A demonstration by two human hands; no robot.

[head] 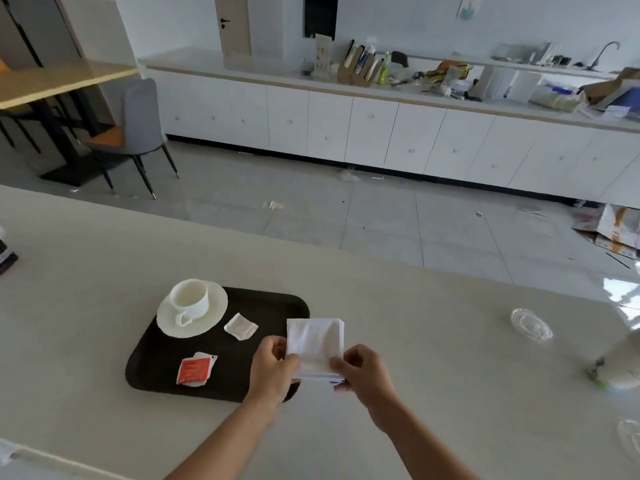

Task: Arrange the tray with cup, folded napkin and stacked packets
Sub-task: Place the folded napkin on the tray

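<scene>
Here, one dark tray (277, 299) lies on the pale counter (415, 341), and one white cup (189, 300) stands upright on one white saucer (207, 323) at the tray's far left corner, the cup's handle turned toward the camera. Two packets lie on the tray, well apart from each other and not stacked: one white packet (240, 326) just to the right of the saucer, and one red packet (194, 370) nearer the front edge, with a torn white border showing around it.

One folded white napkin (315, 344) is held up over the tray's right edge, several layers visible along its right and lower sides. The left hand (273, 370) pinches the napkin's lower left corner, thumb on top and fingers curled in behind it. The right hand (363, 372) pinches the lower right corner in the same way, thumb pressed on the top face, the other fingers closed underneath. Both forearms reach in from the bottom of the view, the left one crossing the tray's near right corner.

Off the tray, one clear glass dish (531, 324) sits on the counter to the right, and a second clear one (630, 441) shows partly at the lower right edge. One blurred pale object (620, 368) stands near them; what it is I cannot tell.
</scene>
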